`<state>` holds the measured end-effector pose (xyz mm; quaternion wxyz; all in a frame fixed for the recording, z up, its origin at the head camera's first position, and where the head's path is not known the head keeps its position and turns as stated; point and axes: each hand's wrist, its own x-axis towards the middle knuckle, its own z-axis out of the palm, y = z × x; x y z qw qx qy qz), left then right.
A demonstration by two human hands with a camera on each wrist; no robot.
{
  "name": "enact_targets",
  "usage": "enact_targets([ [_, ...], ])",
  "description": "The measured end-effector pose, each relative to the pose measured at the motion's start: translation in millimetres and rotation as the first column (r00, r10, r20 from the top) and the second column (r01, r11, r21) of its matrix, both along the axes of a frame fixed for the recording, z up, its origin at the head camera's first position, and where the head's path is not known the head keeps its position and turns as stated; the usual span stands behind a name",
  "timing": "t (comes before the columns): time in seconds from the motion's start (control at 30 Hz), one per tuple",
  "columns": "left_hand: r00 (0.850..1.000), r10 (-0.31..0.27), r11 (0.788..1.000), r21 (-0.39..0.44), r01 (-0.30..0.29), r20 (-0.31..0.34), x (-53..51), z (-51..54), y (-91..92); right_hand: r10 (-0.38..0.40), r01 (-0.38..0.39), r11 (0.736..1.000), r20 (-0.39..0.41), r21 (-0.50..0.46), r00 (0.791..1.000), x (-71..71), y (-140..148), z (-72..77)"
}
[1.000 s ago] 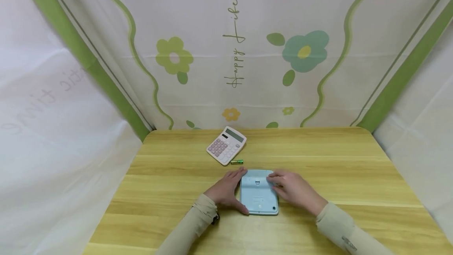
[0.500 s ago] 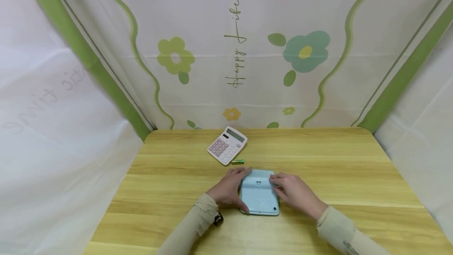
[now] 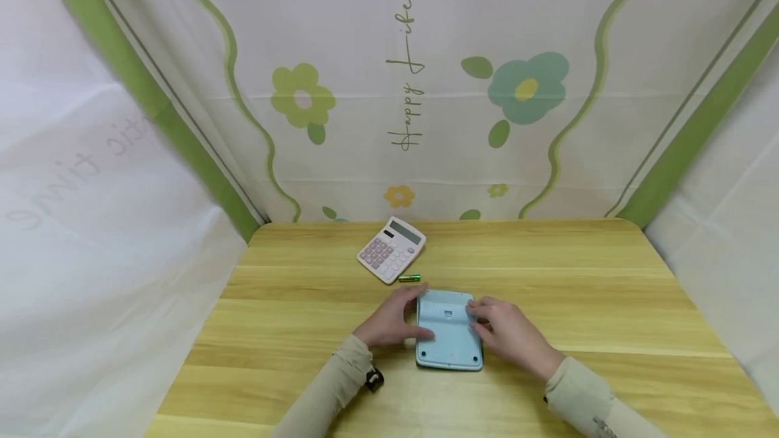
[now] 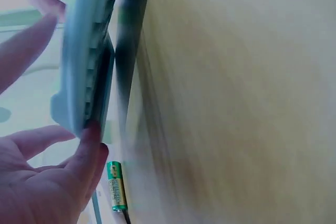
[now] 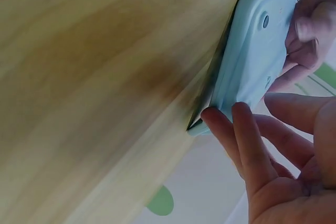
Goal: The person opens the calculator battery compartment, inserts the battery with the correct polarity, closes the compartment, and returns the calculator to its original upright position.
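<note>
A light blue calculator (image 3: 450,336) lies back side up between my hands in the head view, small round feet at its near corners. In the left wrist view its keys show in profile, with its body slightly raised from the table. My left hand (image 3: 392,316) holds its left side, fingers at the far left corner and thumb over the back. On the right edge, my right hand (image 3: 508,330) has its fingertips against the side and its thumb near the back, also seen in the right wrist view. A green battery (image 3: 410,278) lies just beyond the left fingers.
A pink-and-white calculator (image 3: 392,250) lies face up at an angle behind the battery. The wooden table (image 3: 578,276) meets a flower-patterned curtain (image 3: 438,174) at its back edge. Pale curtains hang on both sides.
My left thumb has moved up from the blue calculator's near left corner to mid-side, uncovering a round foot there. The calculator has shifted slightly right. My right hand stays at the right edge.
</note>
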<state>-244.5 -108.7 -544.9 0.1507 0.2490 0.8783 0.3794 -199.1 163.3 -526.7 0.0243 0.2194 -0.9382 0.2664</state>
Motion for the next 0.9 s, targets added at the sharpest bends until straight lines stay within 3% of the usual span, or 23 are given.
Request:
enact_targets([
  [0.17,1.0,0.005,0.992,0.124,-0.008,0.027,-1.2,3.0,-0.5,0.0,0.0,1.0,-0.001,-0.014,1.0,-0.6,2.6,0.8],
  [0.3,1.0,-0.007,0.976,0.217,0.005,0.011,-3.1,4.4,0.6,0.012,-0.013,1.0,-0.016,-0.015,1.0,-0.6,6.8,-0.4],
  [0.5,1.0,-0.005,0.919,0.394,-0.005,0.024,-5.5,3.3,3.7,0.039,-0.04,0.999,-0.019,-0.029,0.999,-0.6,13.3,-2.6],
  [0.67,1.0,0.024,0.868,0.496,-0.03,0.018,-1.1,6.2,8.4,0.051,-0.051,0.998,-0.011,-0.021,0.999,-0.8,15.8,-4.1],
  [0.8,0.999,0.03,0.846,0.533,-0.008,-0.032,2.2,10.0,12.5,0.052,-0.052,0.998,0.001,-0.018,0.999,0.1,16.3,-5.1],
  [0.9,0.997,0.041,0.844,0.537,0.001,-0.067,4.1,11.1,14.9,0.064,-0.064,0.997,0.013,-0.032,0.998,1.0,16.5,-6.2],
])
